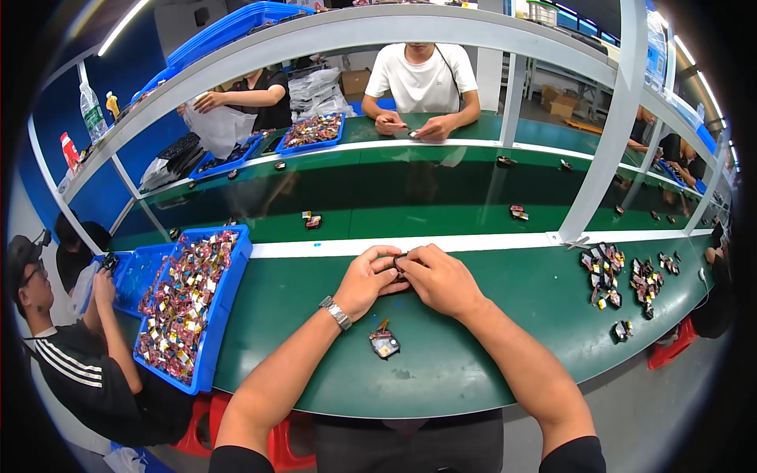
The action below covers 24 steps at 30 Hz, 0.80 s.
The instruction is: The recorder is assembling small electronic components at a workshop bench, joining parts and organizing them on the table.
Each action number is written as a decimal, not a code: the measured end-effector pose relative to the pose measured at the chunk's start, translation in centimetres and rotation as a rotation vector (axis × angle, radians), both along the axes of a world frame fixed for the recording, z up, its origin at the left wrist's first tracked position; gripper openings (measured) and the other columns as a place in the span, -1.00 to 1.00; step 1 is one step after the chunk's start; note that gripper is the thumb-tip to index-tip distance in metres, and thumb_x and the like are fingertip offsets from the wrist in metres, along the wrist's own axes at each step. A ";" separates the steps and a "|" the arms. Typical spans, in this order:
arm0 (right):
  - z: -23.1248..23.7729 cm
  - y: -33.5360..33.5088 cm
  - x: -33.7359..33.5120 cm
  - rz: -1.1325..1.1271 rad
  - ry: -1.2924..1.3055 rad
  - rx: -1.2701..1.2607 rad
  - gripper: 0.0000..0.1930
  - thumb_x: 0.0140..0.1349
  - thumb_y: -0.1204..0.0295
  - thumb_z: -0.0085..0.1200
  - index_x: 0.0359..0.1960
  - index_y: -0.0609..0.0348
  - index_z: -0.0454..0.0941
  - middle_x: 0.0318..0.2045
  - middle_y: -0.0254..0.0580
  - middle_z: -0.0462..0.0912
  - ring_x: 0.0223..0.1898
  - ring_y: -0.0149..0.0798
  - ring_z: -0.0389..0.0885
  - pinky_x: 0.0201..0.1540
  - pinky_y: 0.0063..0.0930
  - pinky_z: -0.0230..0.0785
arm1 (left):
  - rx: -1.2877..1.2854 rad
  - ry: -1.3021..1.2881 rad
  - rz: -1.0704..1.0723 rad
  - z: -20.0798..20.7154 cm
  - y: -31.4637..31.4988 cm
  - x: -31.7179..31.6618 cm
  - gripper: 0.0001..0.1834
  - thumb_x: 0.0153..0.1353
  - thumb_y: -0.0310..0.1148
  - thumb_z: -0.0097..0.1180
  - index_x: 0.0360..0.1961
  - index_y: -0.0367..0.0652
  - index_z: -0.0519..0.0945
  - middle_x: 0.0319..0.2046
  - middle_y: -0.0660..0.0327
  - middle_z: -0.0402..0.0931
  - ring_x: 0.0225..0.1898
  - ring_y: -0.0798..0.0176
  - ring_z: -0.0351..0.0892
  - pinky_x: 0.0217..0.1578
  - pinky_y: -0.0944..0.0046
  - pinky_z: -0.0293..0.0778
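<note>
Over the green bench top, my left hand (367,282) and my right hand (444,282) meet with their fingers closed round one small black part (400,266). Fingers cover most of it, so its exact kind does not show. Below my hands, a small dark-framed electronic module (385,344) lies on the bench, with a pale grey middle and an orange-brown flexible strip sticking up at its top. It touches neither hand. A metal-band watch is on my left wrist.
To my left stands a blue tray (209,347) piled with small electronic parts. Clusters of similar modules (603,272) lie at the right. A white rail (449,242) borders the conveyor (410,221) beyond, which carries scattered modules. A metal post (607,134) rises at right. Co-workers sit opposite and left.
</note>
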State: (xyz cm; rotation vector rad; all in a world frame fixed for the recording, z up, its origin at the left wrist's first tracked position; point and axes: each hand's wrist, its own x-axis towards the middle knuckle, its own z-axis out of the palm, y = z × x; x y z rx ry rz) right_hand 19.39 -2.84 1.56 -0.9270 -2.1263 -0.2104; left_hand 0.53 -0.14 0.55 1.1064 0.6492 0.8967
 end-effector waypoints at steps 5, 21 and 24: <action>0.4 -0.2 0.3 -0.010 -0.020 -0.086 -0.85 0.07 0.51 0.17 -0.29 0.13 0.56 -0.29 -0.28 0.50 -0.23 -0.19 0.52 -0.22 -0.27 0.45 | 0.021 0.039 -0.006 0.2 -0.2 0.2 -0.64 0.30 -0.67 -0.09 0.12 -0.25 0.33 0.07 0.06 0.46 0.03 0.21 0.56 0.07 0.16 0.59; 0.5 -0.2 1.0 0.058 0.084 -0.309 -0.84 0.00 0.52 0.28 -0.34 0.11 0.60 -0.38 -0.33 0.49 -0.24 -0.20 0.48 -0.19 -0.32 0.42 | 0.047 0.110 -0.049 0.5 -0.3 0.3 -0.62 0.27 -0.70 -0.10 0.11 -0.27 0.34 0.08 0.06 0.45 0.02 0.25 0.56 0.03 0.26 0.61; 0.3 -0.3 0.6 0.015 0.150 -0.372 -0.87 0.03 0.48 0.28 -0.34 0.10 0.66 -0.39 -0.34 0.50 -0.24 -0.23 0.48 -0.18 -0.35 0.42 | 0.056 0.086 -0.077 0.3 -0.2 0.0 -0.61 0.27 -0.68 -0.07 0.13 -0.25 0.33 0.07 0.07 0.45 0.05 0.24 0.54 0.08 0.22 0.58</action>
